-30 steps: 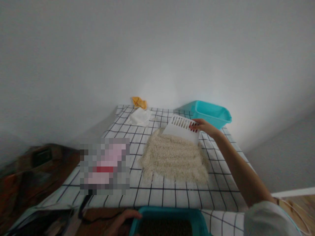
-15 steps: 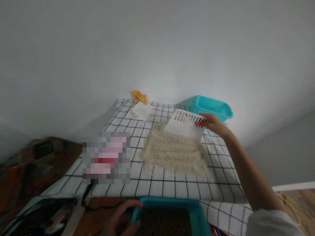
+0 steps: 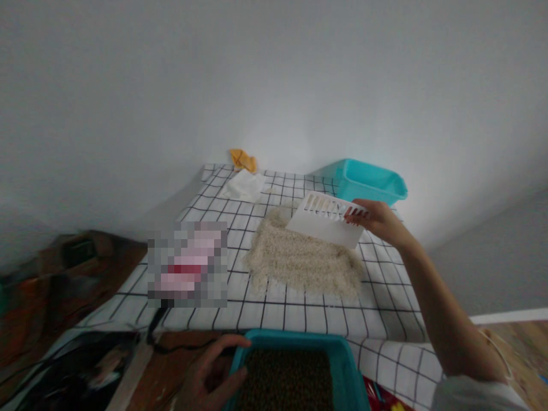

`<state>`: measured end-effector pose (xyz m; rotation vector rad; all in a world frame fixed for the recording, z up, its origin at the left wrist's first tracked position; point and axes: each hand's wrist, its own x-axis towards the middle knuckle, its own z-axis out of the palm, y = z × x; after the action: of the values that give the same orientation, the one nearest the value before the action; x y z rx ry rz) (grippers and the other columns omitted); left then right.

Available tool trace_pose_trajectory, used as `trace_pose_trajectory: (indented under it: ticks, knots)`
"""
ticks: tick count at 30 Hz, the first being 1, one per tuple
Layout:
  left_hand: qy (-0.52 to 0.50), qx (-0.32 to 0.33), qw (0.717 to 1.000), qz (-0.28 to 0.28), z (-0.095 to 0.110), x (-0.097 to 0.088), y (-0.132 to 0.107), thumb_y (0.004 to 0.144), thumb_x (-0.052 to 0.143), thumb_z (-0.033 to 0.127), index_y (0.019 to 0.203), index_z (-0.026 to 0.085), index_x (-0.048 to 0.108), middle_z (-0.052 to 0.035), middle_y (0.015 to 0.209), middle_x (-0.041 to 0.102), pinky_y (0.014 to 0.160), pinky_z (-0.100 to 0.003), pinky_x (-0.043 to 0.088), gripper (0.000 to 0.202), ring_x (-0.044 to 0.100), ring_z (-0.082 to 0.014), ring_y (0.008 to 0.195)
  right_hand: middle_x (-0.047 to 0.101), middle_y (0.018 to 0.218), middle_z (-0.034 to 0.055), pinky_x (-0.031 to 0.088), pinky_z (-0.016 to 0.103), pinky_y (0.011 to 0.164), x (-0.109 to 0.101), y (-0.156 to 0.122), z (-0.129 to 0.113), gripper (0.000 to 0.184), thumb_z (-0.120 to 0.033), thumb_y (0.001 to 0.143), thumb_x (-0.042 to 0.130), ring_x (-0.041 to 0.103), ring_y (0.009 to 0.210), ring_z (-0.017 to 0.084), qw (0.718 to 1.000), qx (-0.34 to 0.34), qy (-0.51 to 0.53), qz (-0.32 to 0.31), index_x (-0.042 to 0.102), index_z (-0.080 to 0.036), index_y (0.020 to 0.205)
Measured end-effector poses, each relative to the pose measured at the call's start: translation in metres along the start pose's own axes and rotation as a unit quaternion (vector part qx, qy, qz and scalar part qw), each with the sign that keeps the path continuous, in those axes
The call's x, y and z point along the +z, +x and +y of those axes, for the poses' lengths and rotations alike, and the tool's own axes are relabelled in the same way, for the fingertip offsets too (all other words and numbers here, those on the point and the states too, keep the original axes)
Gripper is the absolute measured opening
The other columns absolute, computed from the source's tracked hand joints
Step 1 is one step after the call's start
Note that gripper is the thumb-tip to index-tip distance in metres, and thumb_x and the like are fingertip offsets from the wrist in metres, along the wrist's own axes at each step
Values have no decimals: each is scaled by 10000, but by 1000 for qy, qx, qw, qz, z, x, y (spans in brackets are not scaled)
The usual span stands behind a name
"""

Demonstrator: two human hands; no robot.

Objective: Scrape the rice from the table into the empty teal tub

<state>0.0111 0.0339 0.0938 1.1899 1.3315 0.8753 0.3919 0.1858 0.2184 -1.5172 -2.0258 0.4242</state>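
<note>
Right hand (image 3: pixel 379 220) clamped on the slotted edge of a white scraper (image 3: pixel 321 226), which stands tilted over the far part of a grain pile (image 3: pixel 299 262) on the checked cloth (image 3: pixel 274 317). Step in hand, seemingly: working grain with the plain edge; another stroke would call for that edge low and level. Long axis runs left to right, right end slightly nearer; slots point up. Left hand (image 3: pixel 210 365): thumb and forefinger apart at the near tub's rim (image 3: pixel 295 337); grip can't be told.

Bare checked cloth (image 3: pixel 274 315) leaves passage before the pale heap (image 3: pixel 299 261); behind, the turquoise basin (image 3: pixel 359 190) blocks the right.
</note>
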Motion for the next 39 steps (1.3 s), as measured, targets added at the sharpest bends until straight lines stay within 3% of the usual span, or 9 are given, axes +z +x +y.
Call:
trace_pose_trajectory:
  ticks: [9, 14, 20, 28, 32, 39]
  knots:
    - [-1, -4, 1000, -3, -3, 0, 0, 684, 675, 360, 867, 259, 671, 63, 450, 572, 432, -213, 453, 209, 609, -175, 485, 653, 742, 34, 402, 272, 570, 0, -9, 4, 216, -377, 812, 627, 554, 640, 168, 998, 16, 48, -29, 641, -164, 844]
    - [-28, -4, 1000, -7, -4, 1, 0, 683, 684, 354, 864, 253, 663, 54, 490, 606, 511, -221, 490, 208, 657, -190, 587, 665, 775, 33, 424, 273, 590, -1, -15, 5, 219, -379, 814, 643, 574, 678, 176, 997, 25, 65, -42, 656, -170, 877]
    - [-17, -22, 1000, -12, -3, 0, 0, 693, 678, 344, 872, 255, 652, 69, 457, 563, 460, -216, 446, 201, 609, -174, 508, 673, 793, 41, 440, 265, 592, -4, -20, 6, 222, -377, 830, 628, 584, 682, 173, 995, 26, 71, -68, 661, -167, 894]
    - [10, -26, 1000, -13, 4, 0, -2, 697, 666, 333, 876, 264, 653, 78, 466, 558, 440, -207, 393, 192, 593, -160, 497, 675, 766, 36, 424, 252, 553, -6, -28, -13, 214, -372, 831, 619, 579, 635, 163, 994, 2, 45, -99, 665, -166, 873]
    - [-3, -30, 999, -14, 5, 1, -2, 693, 674, 339, 878, 261, 652, 73, 473, 568, 471, -207, 422, 202, 644, -180, 582, 665, 748, 37, 422, 257, 553, -7, -32, -20, 203, -366, 833, 617, 584, 637, 167, 991, -11, 48, -122, 656, -167, 825]
    - [13, -18, 1000, -1, 5, 1, -1, 674, 673, 333, 856, 243, 664, 20, 602, 679, 487, -228, 460, 203, 681, -218, 678, 686, 761, 47, 431, 257, 550, -9, -36, -14, 196, -354, 837, 611, 596, 635, 169, 996, 13, 27, -79, 663, -169, 872]
